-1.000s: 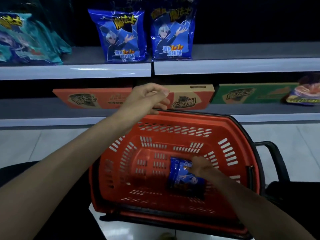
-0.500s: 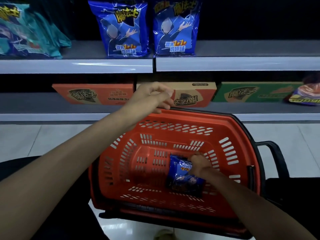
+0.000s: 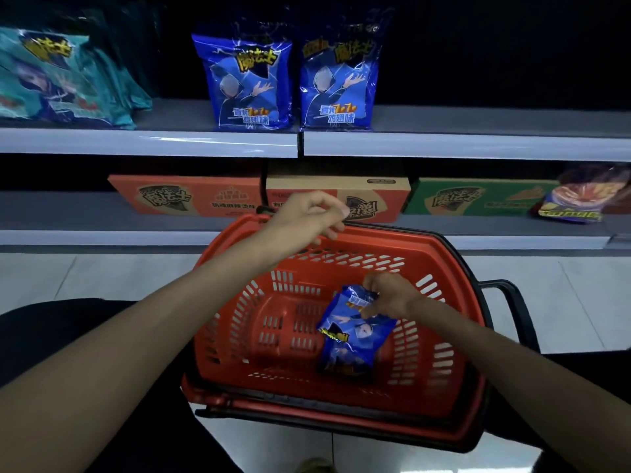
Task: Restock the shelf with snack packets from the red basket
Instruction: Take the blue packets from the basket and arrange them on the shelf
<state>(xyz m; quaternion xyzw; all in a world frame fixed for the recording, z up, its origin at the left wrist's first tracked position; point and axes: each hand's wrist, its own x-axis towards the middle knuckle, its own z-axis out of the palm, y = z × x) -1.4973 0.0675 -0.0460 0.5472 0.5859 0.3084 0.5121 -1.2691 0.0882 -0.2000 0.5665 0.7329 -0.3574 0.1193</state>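
The right hand (image 3: 389, 295) is down in the red basket (image 3: 454, 339), thumb and fingers pinching the top edge of a blue packet (image 3: 355, 339). The packet hangs from that pinch inside the basket, toward its right wall, with yellow lettering across the middle, too crumpled to read. Up at the far rim, the left hand (image 3: 307, 220) is curled over the edge, gripping it, and the basket tips toward the person. A black handle (image 3: 512, 308) sticks out past the right edge.

On the upper shelf (image 3: 205, 143), two blue bags stand upright side by side near the middle of the front edge: the left bag (image 3: 246, 83) and the right bag (image 3: 338, 80). Both carry "魔法士" in yellow up top and "香烤鸡翅味" at the bottom. Teal bags (image 3: 58, 80) lie slumped at the shelf's left end with the same yellow logo.

The lower shelf (image 3: 102, 237) holds flat cartons in a row: an orange carton (image 3: 184, 196), a tan-and-orange carton (image 3: 372, 196) and a green carton (image 3: 478, 196), each with the "魔法士" logo; their smaller print is unreadable. A dark pack (image 3: 577, 196) sits at the right end.
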